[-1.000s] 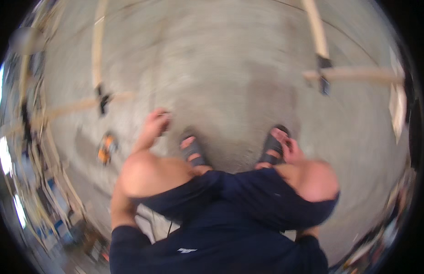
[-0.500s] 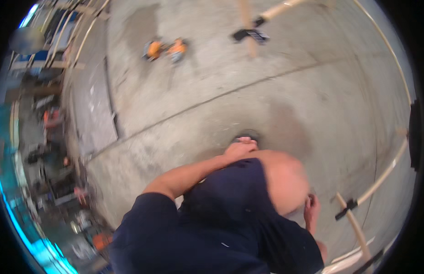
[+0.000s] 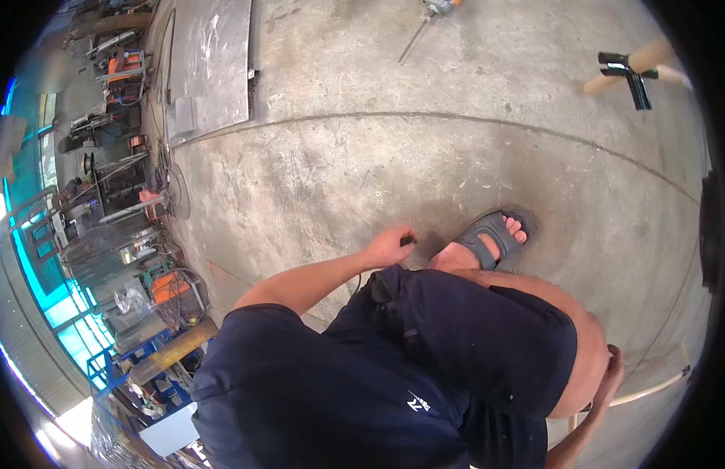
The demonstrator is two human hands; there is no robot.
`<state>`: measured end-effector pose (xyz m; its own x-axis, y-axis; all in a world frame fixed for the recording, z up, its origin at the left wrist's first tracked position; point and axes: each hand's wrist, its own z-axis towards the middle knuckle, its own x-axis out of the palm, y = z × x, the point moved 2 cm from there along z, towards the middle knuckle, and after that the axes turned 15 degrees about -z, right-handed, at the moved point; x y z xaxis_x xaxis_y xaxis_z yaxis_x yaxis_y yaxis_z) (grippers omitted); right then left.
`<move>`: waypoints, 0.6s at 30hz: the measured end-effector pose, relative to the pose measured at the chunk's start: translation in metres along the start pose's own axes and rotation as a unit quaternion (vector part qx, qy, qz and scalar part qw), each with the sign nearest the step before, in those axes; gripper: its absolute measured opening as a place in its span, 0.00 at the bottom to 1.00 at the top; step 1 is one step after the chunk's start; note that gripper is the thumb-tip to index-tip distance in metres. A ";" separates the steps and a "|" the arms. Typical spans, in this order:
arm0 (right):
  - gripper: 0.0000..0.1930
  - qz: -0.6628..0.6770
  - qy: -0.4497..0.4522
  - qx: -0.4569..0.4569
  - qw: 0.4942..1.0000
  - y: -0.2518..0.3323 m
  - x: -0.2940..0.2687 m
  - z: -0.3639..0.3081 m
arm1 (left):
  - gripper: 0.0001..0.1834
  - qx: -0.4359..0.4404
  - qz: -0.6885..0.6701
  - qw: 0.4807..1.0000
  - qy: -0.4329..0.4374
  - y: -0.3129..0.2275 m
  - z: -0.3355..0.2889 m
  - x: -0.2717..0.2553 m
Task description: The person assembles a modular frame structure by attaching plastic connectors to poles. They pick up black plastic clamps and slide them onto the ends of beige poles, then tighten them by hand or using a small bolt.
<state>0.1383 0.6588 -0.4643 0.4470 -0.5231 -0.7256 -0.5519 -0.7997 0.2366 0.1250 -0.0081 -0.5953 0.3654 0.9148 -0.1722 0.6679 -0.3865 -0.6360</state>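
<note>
My left hand (image 3: pixel 388 247) is closed, slightly blurred, and hangs over the concrete floor just left of my sandalled foot (image 3: pixel 495 238). A small dark thing (image 3: pixel 408 239) shows at its fingers, too small to name. On the right, my right hand (image 3: pixel 610 366) is beside my bent knee, its fingers mostly hidden by the leg and in shadow. Whether it holds anything does not show.
At the top edge lies an orange and grey power drill (image 3: pixel 442 6) with a long bit. A wooden pole joint with black brackets (image 3: pixel 632 74) stands upper right. A metal sheet (image 3: pixel 210 62) lies upper left, near cluttered machines and an orange unit (image 3: pixel 173 291). Another pole (image 3: pixel 651 389) is lower right.
The view has turned and shifted, so the drill and pole joint sit nearer the edges. My sandalled foot shows more fully. My left hand has come away from my leg; my right hand remains near the knee.
</note>
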 end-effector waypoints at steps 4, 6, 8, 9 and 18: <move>0.11 -0.150 0.009 -0.075 0.986 0.102 -0.009 0.013 | 0.16 -0.086 0.041 0.994 0.056 0.040 -0.027 -0.008; 0.12 -0.171 -0.007 -0.103 0.980 0.135 -0.021 0.006 | 0.14 -0.090 0.013 0.995 0.049 0.022 -0.011 -0.005; 0.13 -0.193 -0.018 -0.131 0.972 0.171 -0.036 -0.008 | 0.11 -0.087 -0.019 0.996 0.009 -0.016 0.011 0.000; 0.13 -0.188 -0.036 -0.124 0.974 0.190 -0.046 -0.017 | 0.11 -0.068 -0.012 0.997 0.014 -0.035 0.029 0.002; 0.16 -0.192 -0.078 -0.271 0.940 0.280 -0.075 -0.117 | 0.16 0.355 -0.030 0.915 0.188 -0.373 0.051 0.085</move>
<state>0.0324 0.4400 -0.2685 0.4074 -0.1493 -0.9010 0.0884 -0.9755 0.2015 -0.1261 0.2195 -0.4105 0.6287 0.7749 0.0657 0.1534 -0.0408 -0.9873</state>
